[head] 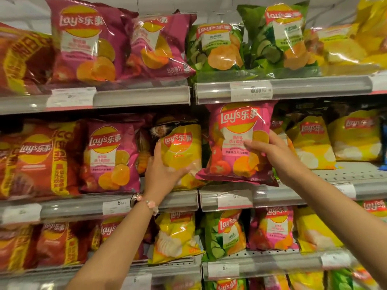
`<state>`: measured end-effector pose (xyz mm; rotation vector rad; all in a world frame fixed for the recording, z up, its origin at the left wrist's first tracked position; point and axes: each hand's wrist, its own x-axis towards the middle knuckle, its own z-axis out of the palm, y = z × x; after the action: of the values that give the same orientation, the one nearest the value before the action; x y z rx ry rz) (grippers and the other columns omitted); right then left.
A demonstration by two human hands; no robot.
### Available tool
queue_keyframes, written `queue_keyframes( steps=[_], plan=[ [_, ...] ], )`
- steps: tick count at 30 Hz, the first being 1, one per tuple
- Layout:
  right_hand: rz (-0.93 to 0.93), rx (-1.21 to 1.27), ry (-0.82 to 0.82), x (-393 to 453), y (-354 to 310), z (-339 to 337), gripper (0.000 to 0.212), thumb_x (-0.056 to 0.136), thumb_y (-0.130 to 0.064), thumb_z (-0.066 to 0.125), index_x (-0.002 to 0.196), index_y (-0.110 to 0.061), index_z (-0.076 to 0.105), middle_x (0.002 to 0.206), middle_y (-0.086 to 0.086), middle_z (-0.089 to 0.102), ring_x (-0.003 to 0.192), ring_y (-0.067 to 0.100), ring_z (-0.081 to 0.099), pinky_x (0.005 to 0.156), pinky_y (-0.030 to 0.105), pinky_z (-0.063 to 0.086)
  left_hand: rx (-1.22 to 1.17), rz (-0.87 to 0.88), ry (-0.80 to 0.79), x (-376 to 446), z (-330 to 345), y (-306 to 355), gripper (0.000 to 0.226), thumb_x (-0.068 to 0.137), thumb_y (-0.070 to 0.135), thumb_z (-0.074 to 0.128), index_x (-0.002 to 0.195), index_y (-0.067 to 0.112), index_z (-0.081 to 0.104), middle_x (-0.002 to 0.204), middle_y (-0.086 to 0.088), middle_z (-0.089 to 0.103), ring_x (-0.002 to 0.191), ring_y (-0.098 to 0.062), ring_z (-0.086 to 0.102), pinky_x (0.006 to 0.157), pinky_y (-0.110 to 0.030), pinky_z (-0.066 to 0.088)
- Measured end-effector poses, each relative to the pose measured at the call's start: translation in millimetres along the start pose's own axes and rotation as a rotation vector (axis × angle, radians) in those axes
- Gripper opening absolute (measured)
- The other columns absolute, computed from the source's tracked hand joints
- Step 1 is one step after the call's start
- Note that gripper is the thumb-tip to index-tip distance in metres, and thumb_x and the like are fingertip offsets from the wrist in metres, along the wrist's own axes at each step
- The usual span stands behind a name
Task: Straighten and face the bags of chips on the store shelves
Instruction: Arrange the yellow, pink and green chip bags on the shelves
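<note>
Both arms reach up to the middle shelf (178, 200) of a wall of Lay's chips. The left hand (162, 169) grips a yellow Lay's bag (182, 151) from its lower left, thumb up along the bag's left edge and fingers curled under its front. That bag stands at the right end of the left-hand bay, leaning a little, with a dark-topped bag tucked behind it. A beaded bracelet (149, 204) and a watch sit on the left wrist.

The right hand (270, 149) holds a pink tomato Lay's bag (236, 143) by its right edge, thumb pressed across the front and fingers wrapped behind. This bag is upright and faces out. Its top reaches the price rail (282, 88) of the shelf above, and its bottom edge sits at the front lip of the middle shelf in the right-hand bay. It touches or nearly touches the yellow bag on its left.

To the left on the same shelf stand another pink bag (111, 158) and a red bag (39, 160), both facing forward. To the right are more yellow bags (312, 141), set further back. The top shelf carries pink, green cucumber (217, 47) and yellow bags, several tilted. The shelf below holds red, yellow, green and pink bags, some slumped. White price tags (116, 207) sit in the clear rail strips along each shelf front.
</note>
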<state>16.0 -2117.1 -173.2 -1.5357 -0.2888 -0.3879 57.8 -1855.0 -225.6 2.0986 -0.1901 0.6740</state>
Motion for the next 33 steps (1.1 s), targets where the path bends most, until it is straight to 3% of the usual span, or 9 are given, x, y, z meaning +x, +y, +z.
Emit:
queue_keyframes(
  steps=[3,7,10,14,19,25,27,31,33],
  plan=[
    [-0.038,-0.054,0.037,3,-5,-2,0.026,0.084,-0.008,0.065,0.108,-0.018,0.061,0.091,-0.009,0.072,0.079,0.006,0.07,0.061,0.017,0.053,-0.048,0.025,0.03,-1,-5,1,0.114,0.057,0.06,0.079,0.15,0.034,0.018,0.14,-0.005,0.044,0.126,-0.022,0.045,0.093,-0.029,0.038],
    [-0.028,-0.144,0.044,10,-12,-10,0.031,0.084,-0.011,0.066,0.114,-0.012,0.059,0.104,0.003,0.07,0.091,0.017,0.068,0.076,0.031,0.056,-0.125,0.086,0.002,-6,-24,11,0.109,0.058,0.058,0.08,0.149,0.033,0.023,0.134,0.01,0.049,0.122,-0.011,0.047,0.1,-0.031,0.041],
    [-0.02,-0.214,0.036,15,-13,-10,0.036,0.082,-0.015,0.069,0.116,-0.012,0.058,0.105,0.005,0.07,0.092,0.021,0.068,0.074,0.035,0.056,-0.142,0.094,-0.073,-9,-42,17,0.1,0.069,0.03,0.083,0.149,0.03,0.023,0.126,0.019,0.046,0.112,0.003,0.047,0.09,-0.014,0.039],
    [-0.016,-0.255,0.045,23,-12,-4,0.034,0.081,-0.015,0.07,0.112,-0.01,0.058,0.101,0.007,0.068,0.082,0.02,0.065,0.058,0.029,0.051,-0.201,0.086,-0.151,-12,-62,16,0.097,0.069,0.023,0.082,0.147,0.031,0.025,0.117,0.031,0.046,0.095,0.029,0.046,0.074,0.004,0.039],
    [-0.007,-0.248,0.041,29,-8,13,0.038,0.079,-0.021,0.073,0.112,-0.012,0.057,0.098,0.001,0.068,0.082,0.013,0.065,0.058,0.022,0.051,-0.236,0.091,-0.176,-19,-85,12,0.105,0.058,0.038,0.08,0.147,0.039,0.025,0.127,0.027,0.05,0.117,0.007,0.05,0.091,-0.013,0.046],
    [0.022,-0.259,-0.042,33,10,58,0.044,0.075,-0.029,0.076,0.111,-0.017,0.055,0.106,0.003,0.067,0.094,0.022,0.066,0.083,0.043,0.055,-0.15,0.133,-0.041,-31,-118,6,0.097,0.067,0.017,0.081,0.142,0.04,0.025,0.12,0.036,0.039,0.097,0.035,0.04,0.074,0.006,0.035],
    [0.028,-0.254,-0.055,34,14,79,0.046,0.068,-0.037,0.077,0.106,-0.021,0.056,0.106,0.003,0.067,0.096,0.022,0.066,0.087,0.047,0.054,-0.09,0.125,-0.006,-33,-129,2,0.098,0.062,0.026,0.081,0.142,0.042,0.025,0.121,0.036,0.04,0.098,0.035,0.039,0.076,0.006,0.034],
    [0.002,-0.249,-0.068,44,26,115,0.049,0.067,-0.038,0.076,0.107,-0.022,0.052,0.11,0.003,0.065,0.1,0.023,0.063,0.09,0.046,0.052,-0.027,0.076,0.038,-34,-139,0,0.104,0.06,0.034,0.082,0.146,0.042,0.024,0.144,0.015,0.041,0.126,0.003,0.04,0.103,-0.022,0.037],
    [0.005,-0.253,-0.077,47,33,127,0.047,0.076,-0.032,0.075,0.115,-0.018,0.051,0.111,0.002,0.064,0.101,0.022,0.062,0.092,0.044,0.051,0.006,0.062,0.063,-36,-138,2,0.105,0.063,0.025,0.085,0.148,0.037,0.024,0.148,0.007,0.037,0.127,-0.001,0.034,0.104,-0.026,0.033]
  ],
)
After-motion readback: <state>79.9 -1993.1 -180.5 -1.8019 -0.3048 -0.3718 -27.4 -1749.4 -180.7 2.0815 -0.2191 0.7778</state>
